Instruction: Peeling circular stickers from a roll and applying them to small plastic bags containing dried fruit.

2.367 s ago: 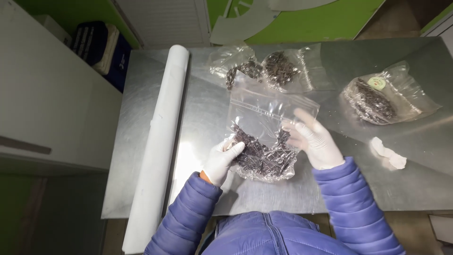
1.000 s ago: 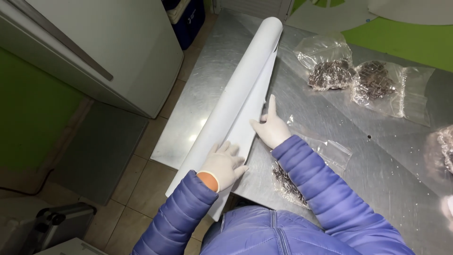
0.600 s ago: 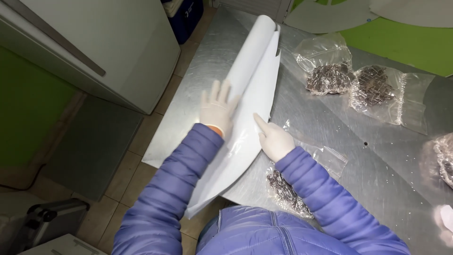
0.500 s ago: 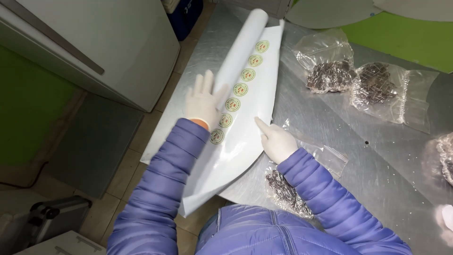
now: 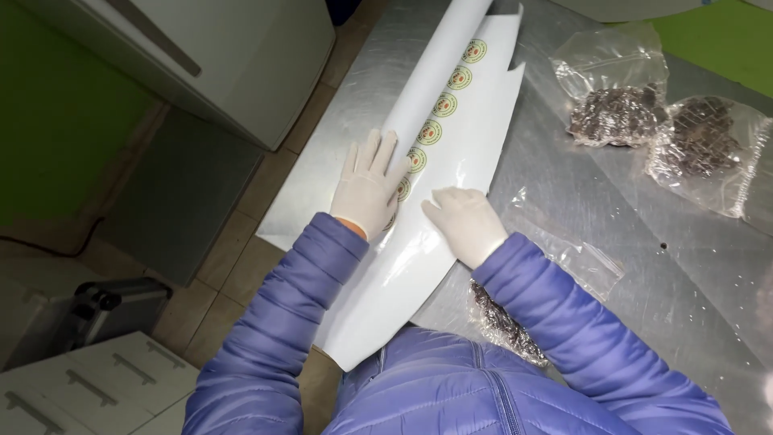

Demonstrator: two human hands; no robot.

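The left hand point(image 5: 369, 187) lies flat, fingers spread and gripping nothing, pressing on the rolled part of the white sheet roll point(image 5: 451, 121). This placement pins the roll so the loose flap stays open. Under and just beyond its fingertips runs a row of round green-and-yellow stickers point(image 5: 444, 105), exposed on the unrolled strip and leading away from the hand toward the far end of the roll.

The right hand point(image 5: 465, 223) rests on the glossy open flap, fingers loosely curled and close together, with the fingertips pointing toward the sticker row; it holds nothing that can be seen (whether a fingertip is lifting a sticker edge cannot be told). Its weight keeps the flap flat against the steel table point(image 5: 612, 209).

Just behind the right wrist, partly hidden by the purple sleeve point(image 5: 564, 322), lies a clear zip bag of dark pieces point(image 5: 501, 316), set aside within reach. Well beyond the right fingers sit two more filled bags point(image 5: 616, 113).
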